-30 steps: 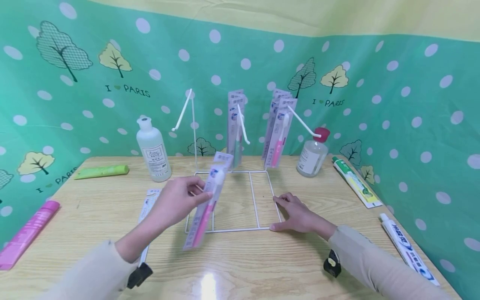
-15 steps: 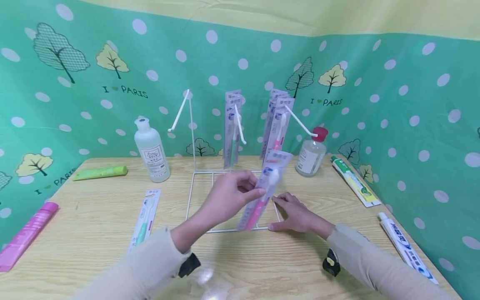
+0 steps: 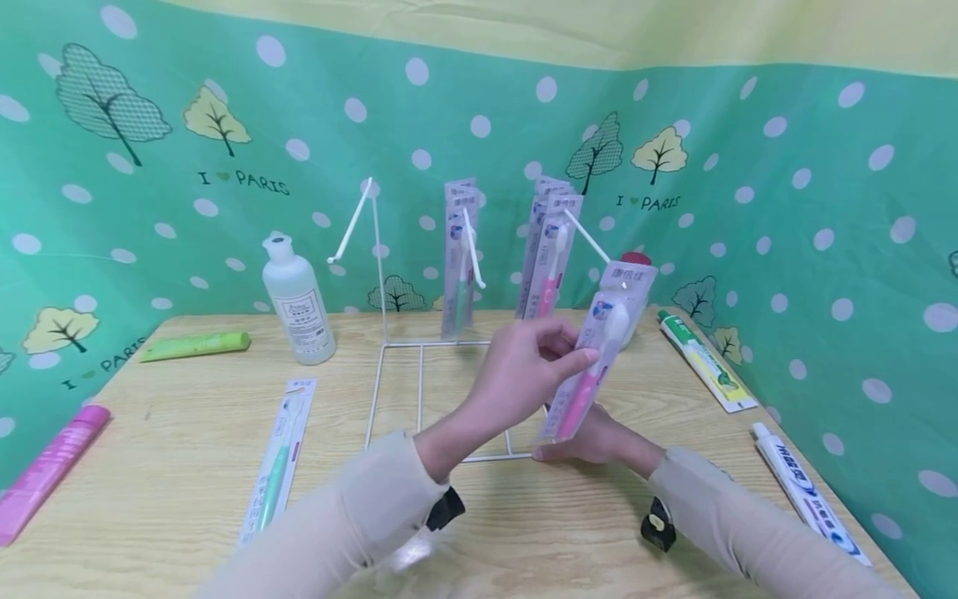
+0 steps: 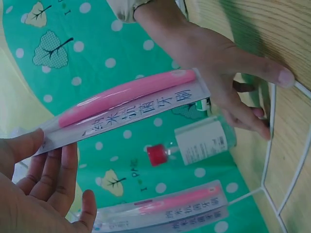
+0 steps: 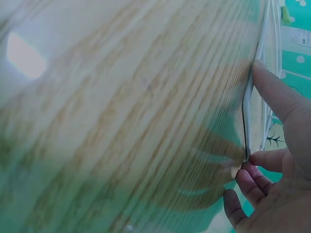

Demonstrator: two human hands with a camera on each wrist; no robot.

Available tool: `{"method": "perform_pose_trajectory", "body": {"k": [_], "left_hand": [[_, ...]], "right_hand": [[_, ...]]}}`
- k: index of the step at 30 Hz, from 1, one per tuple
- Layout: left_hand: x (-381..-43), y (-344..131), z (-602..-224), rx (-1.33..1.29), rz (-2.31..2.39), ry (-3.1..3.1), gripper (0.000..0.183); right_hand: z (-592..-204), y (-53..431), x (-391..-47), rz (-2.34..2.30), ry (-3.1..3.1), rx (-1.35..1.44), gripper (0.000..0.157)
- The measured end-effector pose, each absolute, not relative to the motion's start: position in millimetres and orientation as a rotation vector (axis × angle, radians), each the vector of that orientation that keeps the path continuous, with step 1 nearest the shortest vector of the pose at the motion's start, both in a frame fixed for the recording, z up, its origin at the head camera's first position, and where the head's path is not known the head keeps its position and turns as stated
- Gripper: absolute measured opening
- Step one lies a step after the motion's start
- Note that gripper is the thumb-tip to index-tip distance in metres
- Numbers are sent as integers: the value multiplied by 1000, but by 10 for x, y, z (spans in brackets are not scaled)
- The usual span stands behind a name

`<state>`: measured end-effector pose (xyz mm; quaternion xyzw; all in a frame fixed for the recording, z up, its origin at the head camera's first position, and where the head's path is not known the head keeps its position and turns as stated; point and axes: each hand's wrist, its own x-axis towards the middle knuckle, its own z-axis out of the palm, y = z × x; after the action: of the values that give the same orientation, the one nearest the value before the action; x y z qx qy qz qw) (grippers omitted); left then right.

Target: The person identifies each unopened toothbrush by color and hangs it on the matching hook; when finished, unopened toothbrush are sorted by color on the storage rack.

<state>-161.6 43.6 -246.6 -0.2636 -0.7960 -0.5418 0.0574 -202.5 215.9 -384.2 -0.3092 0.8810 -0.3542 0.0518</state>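
Observation:
A packaged pink toothbrush (image 3: 595, 353) is pinched by its upper part between the thumb and fingers of my left hand (image 3: 527, 366). It is held tilted in front of the white wire rack (image 3: 422, 391), near the right prong. The left wrist view shows the toothbrush (image 4: 131, 97) and the gripping fingers from behind. At the rack's front right corner my right hand (image 3: 599, 437) holds the base wire (image 5: 248, 111) with thumb and fingers; the left hand's toothbrush partly covers it in the head view. Packaged toothbrushes hang on the middle prong (image 3: 460, 266) and right prong (image 3: 550, 258).
The left prong (image 3: 350, 220) carries nothing. A packaged green toothbrush (image 3: 277, 462) lies left of the rack. Two bottles, one white (image 3: 299, 304) and one red-capped (image 3: 636, 259), stand behind. Tubes lie along the sides: green (image 3: 196, 345), pink (image 3: 52, 470), green-yellow (image 3: 707, 362), white (image 3: 808, 491).
My left hand has carried the pink toothbrush rightward and a little upward, from the rack's left side to in front of the right prong. The right hand has stayed at the corner.

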Motion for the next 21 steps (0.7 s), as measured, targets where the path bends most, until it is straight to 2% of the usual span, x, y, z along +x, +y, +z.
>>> {"method": "perform_pose_trajectory", "body": {"k": [11,21], "left_hand": [[-1710,524,-2461,-731,-1693,-2366,10],[-1907,536,-2546,-542,-1738,-2344,17]], "right_hand": [[-3838,2159,-1999,-958,2723,-940,88],[-3819,2142,-2005,-803,2794,-742,98]]}}
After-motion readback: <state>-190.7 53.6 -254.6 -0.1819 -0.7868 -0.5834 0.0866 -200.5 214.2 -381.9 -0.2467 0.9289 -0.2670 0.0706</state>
